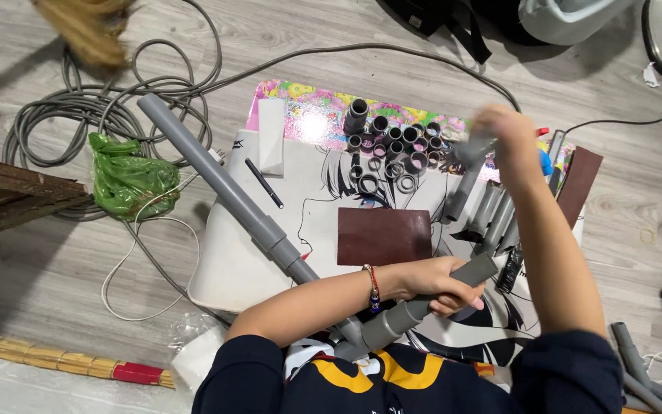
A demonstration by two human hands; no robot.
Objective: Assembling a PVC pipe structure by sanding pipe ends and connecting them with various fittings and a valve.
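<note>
Head | L hand [432,285] fingers clamped round grey pipe [430,300] | R hand [503,134] blurred, grips pipe fitting [465,180]

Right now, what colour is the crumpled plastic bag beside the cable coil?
Bright green plastic bag, clearest in the head view.

I see a poster [254,268] lying on the floor, pipe rings [394,149] clustered at its far edge, a sandpaper sheet [384,236] mid-poster, and coiled cable [93,107] far left.

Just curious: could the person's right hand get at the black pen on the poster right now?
Probably not at once: the right hand is raised holding a grey pipe piece, and the black pen lies far across the poster.
</note>
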